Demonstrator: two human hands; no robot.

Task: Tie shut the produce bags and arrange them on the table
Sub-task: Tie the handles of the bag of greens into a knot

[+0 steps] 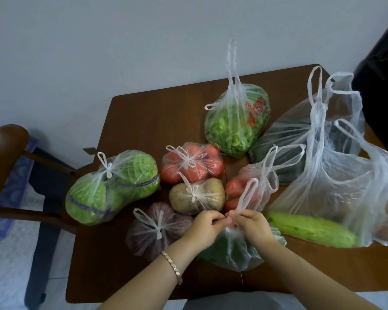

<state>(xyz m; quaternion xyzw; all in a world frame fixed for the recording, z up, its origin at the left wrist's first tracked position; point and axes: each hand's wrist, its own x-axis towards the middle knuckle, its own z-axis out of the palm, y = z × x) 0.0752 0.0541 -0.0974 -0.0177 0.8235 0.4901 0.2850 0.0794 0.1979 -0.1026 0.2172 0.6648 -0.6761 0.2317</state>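
Plastic, near bag [231, 253]: holds dark greens, at table's [143, 113] near edge, directly under both hands.
Left hand [207, 222]: fingers curled, apparently pinching a handle hidden in its grip.
Right hand [250, 222]: pinches handle loop [246, 193], which rises away from the person.
Relation: fingertips meet above the bag's neck; both hands equally near.

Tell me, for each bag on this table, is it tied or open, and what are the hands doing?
Cabbage bag: tied.
Left tomato bag: tied.
Potato bag: tied.
Purple onion bag: tied.
Leafy greens bag: untied, handles up.
Right tomato bag: untied, handles loose.
Big gourd bag: open.
Front green bag: knot not finished.
Left hand: pinches its handle.
Right hand: pinches its handle.
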